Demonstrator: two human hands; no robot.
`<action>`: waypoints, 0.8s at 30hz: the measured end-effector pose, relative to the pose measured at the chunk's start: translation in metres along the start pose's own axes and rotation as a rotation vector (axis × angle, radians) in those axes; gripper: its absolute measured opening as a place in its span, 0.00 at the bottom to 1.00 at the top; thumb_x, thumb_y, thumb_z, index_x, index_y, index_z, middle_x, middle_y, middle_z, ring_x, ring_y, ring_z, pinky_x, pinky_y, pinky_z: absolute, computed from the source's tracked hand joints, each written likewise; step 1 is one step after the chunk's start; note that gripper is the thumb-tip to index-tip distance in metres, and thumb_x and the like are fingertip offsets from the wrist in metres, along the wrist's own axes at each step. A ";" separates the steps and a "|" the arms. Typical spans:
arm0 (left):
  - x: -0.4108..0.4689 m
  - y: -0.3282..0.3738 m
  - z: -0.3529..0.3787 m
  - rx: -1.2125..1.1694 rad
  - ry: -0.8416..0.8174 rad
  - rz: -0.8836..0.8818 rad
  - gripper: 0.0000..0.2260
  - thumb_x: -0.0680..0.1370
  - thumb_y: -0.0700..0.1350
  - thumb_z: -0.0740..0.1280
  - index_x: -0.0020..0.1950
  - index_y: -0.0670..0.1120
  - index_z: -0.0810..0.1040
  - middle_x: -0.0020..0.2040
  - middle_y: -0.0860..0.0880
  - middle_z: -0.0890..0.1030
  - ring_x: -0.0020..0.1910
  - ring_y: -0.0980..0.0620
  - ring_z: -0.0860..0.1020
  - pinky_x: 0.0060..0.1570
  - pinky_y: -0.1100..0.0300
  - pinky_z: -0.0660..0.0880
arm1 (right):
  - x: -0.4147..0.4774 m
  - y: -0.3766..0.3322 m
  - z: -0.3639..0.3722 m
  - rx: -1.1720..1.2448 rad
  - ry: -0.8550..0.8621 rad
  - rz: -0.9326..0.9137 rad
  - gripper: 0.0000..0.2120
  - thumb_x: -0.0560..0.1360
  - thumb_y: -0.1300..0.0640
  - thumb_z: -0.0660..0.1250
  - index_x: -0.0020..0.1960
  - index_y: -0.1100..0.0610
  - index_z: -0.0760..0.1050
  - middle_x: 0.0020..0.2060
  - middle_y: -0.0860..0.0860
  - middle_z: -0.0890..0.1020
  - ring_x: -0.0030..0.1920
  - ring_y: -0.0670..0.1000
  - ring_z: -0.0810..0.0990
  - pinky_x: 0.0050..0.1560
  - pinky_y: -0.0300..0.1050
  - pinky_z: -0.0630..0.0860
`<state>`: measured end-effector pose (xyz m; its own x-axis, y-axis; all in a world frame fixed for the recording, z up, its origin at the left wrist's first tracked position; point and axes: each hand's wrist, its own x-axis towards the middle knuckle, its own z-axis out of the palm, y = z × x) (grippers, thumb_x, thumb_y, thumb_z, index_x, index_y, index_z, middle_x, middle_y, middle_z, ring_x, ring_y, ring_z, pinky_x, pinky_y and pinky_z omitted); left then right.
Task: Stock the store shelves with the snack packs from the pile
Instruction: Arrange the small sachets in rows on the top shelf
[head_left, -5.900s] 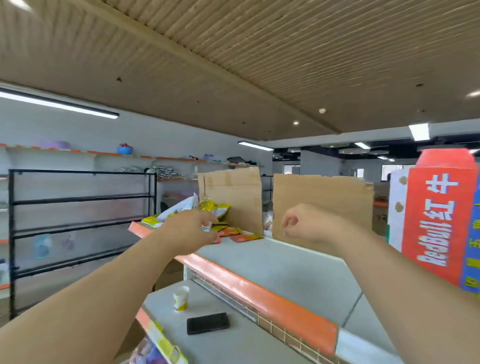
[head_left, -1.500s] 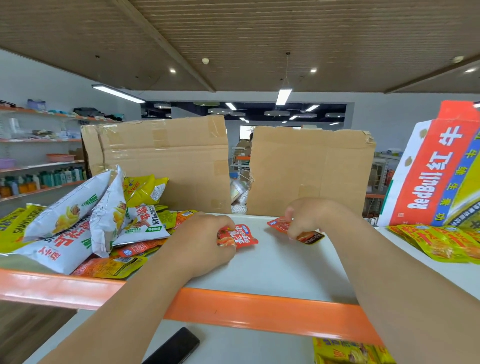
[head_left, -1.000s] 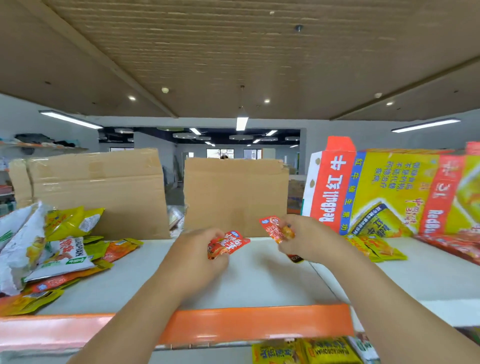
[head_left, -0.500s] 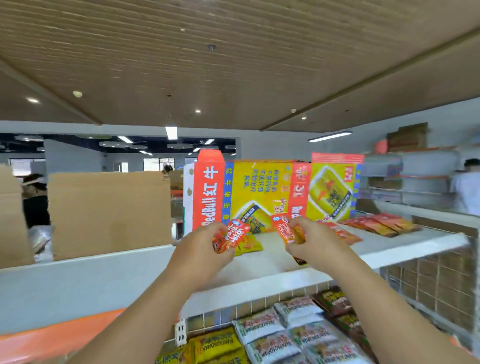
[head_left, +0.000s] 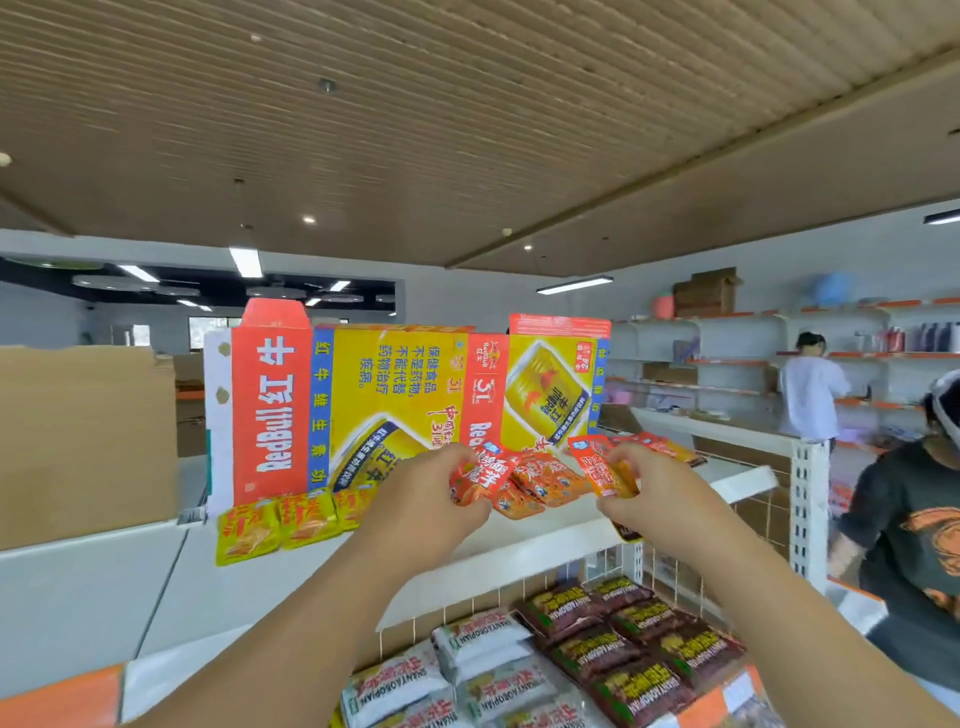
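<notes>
My left hand grips a small red snack pack above the white top shelf. My right hand pinches another small red-orange snack pack, and a dark pack edge shows under that hand. Between the two hands lie several red packs on the shelf, and more red packs lie behind my right hand. Yellow snack packs lie in a row to the left.
A flattened RedBull carton stands upright at the back of the shelf, with brown cardboard to its left. The shelf below holds white packs and dark brown packs. A person in a dark shirt stands close on the right; another stands farther off.
I turned right from the pile on the left. Both hands carried their red packs along the top shelf and now hold them over the red packs by the RedBull carton.
</notes>
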<state>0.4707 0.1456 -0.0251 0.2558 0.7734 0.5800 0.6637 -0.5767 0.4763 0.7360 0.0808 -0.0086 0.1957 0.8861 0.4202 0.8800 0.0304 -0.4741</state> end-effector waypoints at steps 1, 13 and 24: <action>0.007 0.000 0.005 0.016 -0.004 0.002 0.19 0.73 0.56 0.73 0.63 0.61 0.74 0.51 0.58 0.80 0.33 0.58 0.79 0.39 0.55 0.78 | 0.005 0.004 0.000 -0.012 0.003 0.005 0.22 0.74 0.47 0.72 0.65 0.42 0.71 0.47 0.42 0.79 0.39 0.42 0.79 0.40 0.45 0.77; 0.122 -0.008 0.055 0.076 -0.103 -0.007 0.23 0.72 0.60 0.74 0.66 0.61 0.75 0.55 0.56 0.79 0.49 0.52 0.79 0.50 0.55 0.78 | 0.104 0.041 0.002 -0.133 0.028 0.054 0.25 0.72 0.46 0.71 0.68 0.42 0.69 0.46 0.42 0.80 0.44 0.46 0.80 0.43 0.47 0.79; 0.178 0.012 0.112 0.142 -0.070 -0.054 0.20 0.73 0.57 0.73 0.64 0.58 0.77 0.50 0.54 0.82 0.49 0.52 0.80 0.51 0.53 0.78 | 0.199 0.097 0.026 0.051 0.010 -0.111 0.16 0.69 0.46 0.75 0.54 0.40 0.73 0.42 0.43 0.82 0.38 0.43 0.80 0.39 0.44 0.77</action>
<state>0.6029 0.3062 0.0094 0.2618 0.8218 0.5060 0.7693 -0.4943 0.4048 0.8493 0.2716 0.0091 0.1027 0.8710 0.4804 0.8733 0.1523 -0.4628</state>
